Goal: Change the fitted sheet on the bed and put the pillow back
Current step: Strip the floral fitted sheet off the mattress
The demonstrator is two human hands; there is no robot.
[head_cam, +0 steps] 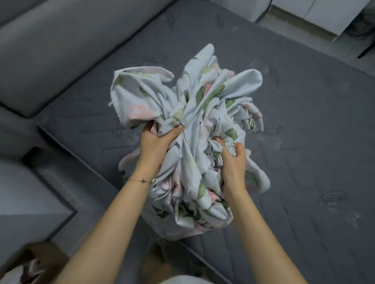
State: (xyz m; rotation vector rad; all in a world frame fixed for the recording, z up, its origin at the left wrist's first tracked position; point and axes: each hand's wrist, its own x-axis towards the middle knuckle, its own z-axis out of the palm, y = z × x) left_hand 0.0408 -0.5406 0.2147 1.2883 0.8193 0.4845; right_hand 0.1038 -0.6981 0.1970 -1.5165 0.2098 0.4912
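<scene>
Sheet [199, 110]: bunched, pale floral | left hand [156, 143], right hand [233, 165] gripping

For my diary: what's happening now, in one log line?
left hand grips floral sheet | right hand grips it too | mattress bare

The fingertips of the left hand [156, 141] and right hand [234, 164] are buried in the bunched sheet [200, 106]. The mattress [317, 138] runs off the right edge; the box [35, 262] beyond its near-left corner is blurred and cropped
</scene>
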